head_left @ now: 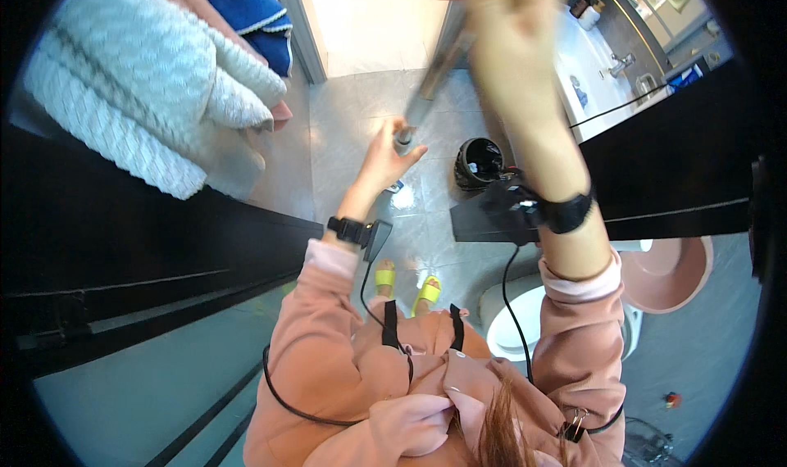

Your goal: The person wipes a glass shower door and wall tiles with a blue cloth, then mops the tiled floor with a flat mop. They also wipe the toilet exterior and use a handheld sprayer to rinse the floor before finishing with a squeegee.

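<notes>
My left hand (386, 153), at the middle of the view, has its fingers and thumb around the lower end of a long greyish pole (435, 77). The pole slants up and to the right, towards my raised right hand. My right hand (516, 31) is blurred and close to the camera at the top, its fingertips partly cut off by the picture's edge. Something pale shows at those fingers; whether they grip it or the pole's upper end is unclear. Black straps with small devices and cables sit on both wrists.
Towels (141, 80) hang at the upper left beside a doorway. A lined black bin (479, 163) stands on the tiled floor (344, 123). At the upper right is a washbasin (590, 67) with a tap. A toilet (516, 325) and a pink basin (667, 273) are at the lower right.
</notes>
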